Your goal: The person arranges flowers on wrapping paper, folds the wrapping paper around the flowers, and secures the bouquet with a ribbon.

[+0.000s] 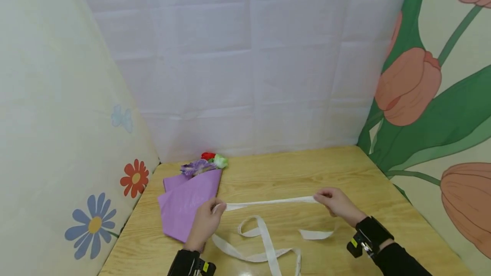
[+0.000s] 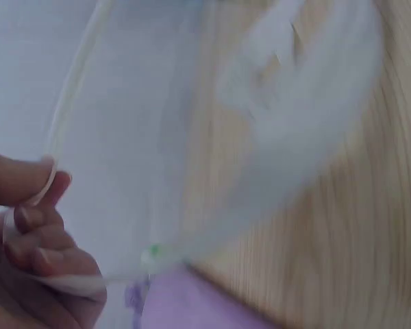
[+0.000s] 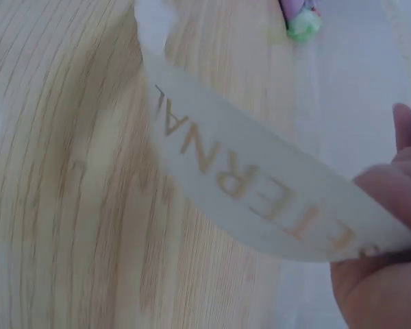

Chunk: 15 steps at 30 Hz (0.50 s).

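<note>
A white ribbon (image 1: 268, 202) is stretched almost level between both hands above the table. My left hand (image 1: 209, 218) pinches one side of the span between thumb and fingers, and its other fingers curl over the ribbon in the left wrist view. At the far end my right hand (image 1: 337, 203) grips the ribbon. Gold capital letters reading "ETERNAL" show on the part that hangs from this hand (image 3: 383, 226) in the right wrist view. The long loose part loops and crosses itself below the hands, and a short tail hangs under the right hand.
Behind the left hand lies a bouquet in purple wrapping paper (image 1: 188, 203), with a red flower (image 1: 208, 156), a pale green flower (image 1: 220, 161) and a purple flower (image 1: 197, 167) at its top. The wooden table (image 1: 291, 167) meets a white cloth backdrop (image 1: 249, 76) and painted side walls.
</note>
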{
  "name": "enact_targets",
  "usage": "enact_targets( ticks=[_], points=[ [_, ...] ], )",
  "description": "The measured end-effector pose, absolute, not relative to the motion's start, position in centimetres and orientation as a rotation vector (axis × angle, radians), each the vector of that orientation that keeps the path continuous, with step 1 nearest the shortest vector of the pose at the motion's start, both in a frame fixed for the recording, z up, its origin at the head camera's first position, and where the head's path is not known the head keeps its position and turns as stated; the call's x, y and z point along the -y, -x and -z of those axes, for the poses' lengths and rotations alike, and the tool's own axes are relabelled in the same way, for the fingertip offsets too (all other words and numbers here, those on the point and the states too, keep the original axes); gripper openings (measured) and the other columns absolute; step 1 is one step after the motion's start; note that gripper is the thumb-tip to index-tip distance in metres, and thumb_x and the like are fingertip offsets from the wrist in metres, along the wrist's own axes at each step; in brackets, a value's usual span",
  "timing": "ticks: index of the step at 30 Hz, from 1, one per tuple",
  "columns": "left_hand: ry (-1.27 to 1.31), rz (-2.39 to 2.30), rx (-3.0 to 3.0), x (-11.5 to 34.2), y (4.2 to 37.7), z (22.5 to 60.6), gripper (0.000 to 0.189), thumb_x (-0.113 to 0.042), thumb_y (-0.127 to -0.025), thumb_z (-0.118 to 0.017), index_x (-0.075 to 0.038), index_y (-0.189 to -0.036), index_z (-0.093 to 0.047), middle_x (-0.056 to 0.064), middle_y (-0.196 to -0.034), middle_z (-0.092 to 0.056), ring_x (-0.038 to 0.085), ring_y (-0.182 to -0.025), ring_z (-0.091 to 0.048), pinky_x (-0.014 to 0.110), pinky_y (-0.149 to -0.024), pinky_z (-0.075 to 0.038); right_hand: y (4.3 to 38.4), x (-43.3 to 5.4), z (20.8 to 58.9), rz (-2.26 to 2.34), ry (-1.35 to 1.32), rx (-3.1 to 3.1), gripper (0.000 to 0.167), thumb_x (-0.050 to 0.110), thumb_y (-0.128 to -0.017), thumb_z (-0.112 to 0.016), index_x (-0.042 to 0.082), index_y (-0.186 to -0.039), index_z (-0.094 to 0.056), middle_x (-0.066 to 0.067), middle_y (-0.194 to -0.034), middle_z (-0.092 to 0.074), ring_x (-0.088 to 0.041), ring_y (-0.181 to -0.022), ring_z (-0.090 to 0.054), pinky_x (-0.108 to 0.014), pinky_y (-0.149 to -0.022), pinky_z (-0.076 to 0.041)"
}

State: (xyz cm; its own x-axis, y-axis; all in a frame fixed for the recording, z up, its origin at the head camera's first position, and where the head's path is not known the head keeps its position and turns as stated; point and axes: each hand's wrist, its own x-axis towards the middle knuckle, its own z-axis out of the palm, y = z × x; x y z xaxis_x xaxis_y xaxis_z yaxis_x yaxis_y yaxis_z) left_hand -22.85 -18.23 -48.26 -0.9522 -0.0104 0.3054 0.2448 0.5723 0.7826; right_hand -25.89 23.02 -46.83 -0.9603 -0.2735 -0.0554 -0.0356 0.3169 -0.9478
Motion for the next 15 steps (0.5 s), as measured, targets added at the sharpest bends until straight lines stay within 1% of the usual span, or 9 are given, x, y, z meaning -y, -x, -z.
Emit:
enact_targets(
  ticks=[2, 3, 5, 8, 9, 10, 12, 13, 15],
  points=[
    [0.236, 1.280, 2.582, 19.1, 22.8, 48.3, 0.006, -0.015, -0.095, -0.071, -0.011, -0.093, -0.068, -0.003, -0.076, -0.055, 0.011, -0.070, -0.048, 0.029, -0.068, -0.042, 25.9, -23.9, 46.8, 1.650, 0.287, -2.398, 0.031, 0.027, -0.104, -0.060, -0.003, -0.110, -0.063, 0.004, -0.062, -0.036, -0.009, -0.048, -0.028, -0.024, -0.047, -0.030],
    [0.258, 1.268, 2.603, 19.4, 22.7, 48.3, 0.006, -0.015, -0.094, -0.072, -0.011, -0.094, -0.068, -0.004, -0.076, -0.054, 0.011, -0.069, -0.047, 0.029, -0.067, -0.041, 25.8, -24.3, 46.8, 1.614, 0.301, -2.410, 0.031, 0.028, -0.103, -0.062, -0.001, -0.114, -0.063, 0.002, -0.068, -0.043, -0.011, -0.050, -0.028, -0.026, -0.047, -0.031],
    [0.269, 1.256, 2.640, 20.1, 22.7, 48.2, 0.007, -0.016, -0.094, -0.073, -0.011, -0.095, -0.069, -0.004, -0.076, -0.052, 0.010, -0.066, -0.044, 0.028, -0.065, -0.039, 25.7, -25.1, 46.6, 1.514, 0.384, -2.444, 0.034, 0.028, -0.101, -0.065, -0.001, -0.119, -0.064, -0.006, -0.087, -0.057, -0.018, -0.060, -0.048, -0.031, -0.055, -0.044],
    [0.239, 1.263, 2.672, 21.1, 22.7, 47.9, 0.006, -0.016, -0.095, -0.073, -0.010, -0.096, -0.070, -0.003, -0.076, -0.053, 0.010, -0.066, -0.045, 0.027, -0.065, -0.038, 25.7, -26.3, 46.2, 1.397, 0.472, -2.456, 0.033, 0.028, -0.100, -0.066, -0.001, -0.117, -0.067, -0.015, -0.103, -0.060, -0.019, -0.062, -0.047, -0.032, -0.058, -0.044],
    [0.227, 1.259, 2.680, 21.4, 22.7, 47.7, 0.006, -0.015, -0.095, -0.073, -0.009, -0.096, -0.070, -0.002, -0.074, -0.051, 0.011, -0.064, -0.044, 0.028, -0.063, -0.038, 25.7, -26.7, 46.1, 1.377, 0.468, -2.465, 0.033, 0.028, -0.101, -0.065, -0.002, -0.114, -0.068, -0.015, -0.102, -0.061, -0.017, -0.062, -0.048, -0.031, -0.058, -0.045],
    [0.221, 1.248, 2.688, 21.7, 22.7, 47.6, 0.006, -0.015, -0.095, -0.072, -0.009, -0.096, -0.070, -0.002, -0.073, -0.051, 0.012, -0.064, -0.044, 0.028, -0.063, -0.037, 25.7, -27.1, 46.0, 1.367, 0.448, -2.481, 0.032, 0.029, -0.102, -0.062, -0.002, -0.108, -0.070, -0.011, -0.091, -0.061, -0.015, -0.059, -0.048, -0.029, -0.056, -0.044],
    [0.211, 1.201, 2.707, 22.2, 22.6, 47.5, 0.004, -0.014, -0.094, -0.072, -0.010, -0.094, -0.071, -0.002, -0.075, -0.053, 0.011, -0.067, -0.046, 0.029, -0.064, -0.039, 25.9, -28.0, 45.9, 1.411, 0.317, -2.493, 0.034, 0.029, -0.105, -0.057, 0.000, -0.093, -0.070, -0.004, -0.071, -0.051, -0.009, -0.049, -0.030, -0.024, -0.048, -0.032],
    [0.216, 1.176, 2.711, 22.5, 22.6, 47.5, 0.004, -0.013, -0.094, -0.073, -0.010, -0.093, -0.071, -0.003, -0.076, -0.056, 0.011, -0.068, -0.048, 0.029, -0.065, -0.041, 26.0, -28.4, 45.9, 1.436, 0.240, -2.511, 0.035, 0.029, -0.106, -0.055, 0.003, -0.085, -0.067, 0.001, -0.068, -0.049, -0.008, -0.048, -0.031, -0.024, -0.048, -0.033],
    [0.219, 1.121, 2.715, 23.0, 22.5, 47.4, 0.004, -0.012, -0.094, -0.073, -0.010, -0.091, -0.072, -0.003, -0.080, -0.060, 0.011, -0.072, -0.051, 0.031, -0.068, -0.044, 26.1, -29.4, 45.9, 1.483, 0.077, -2.565, 0.039, 0.026, -0.105, -0.052, 0.007, -0.072, -0.059, 0.003, -0.060, -0.043, -0.010, -0.051, -0.038, -0.026, -0.053, -0.037]
  ],
)
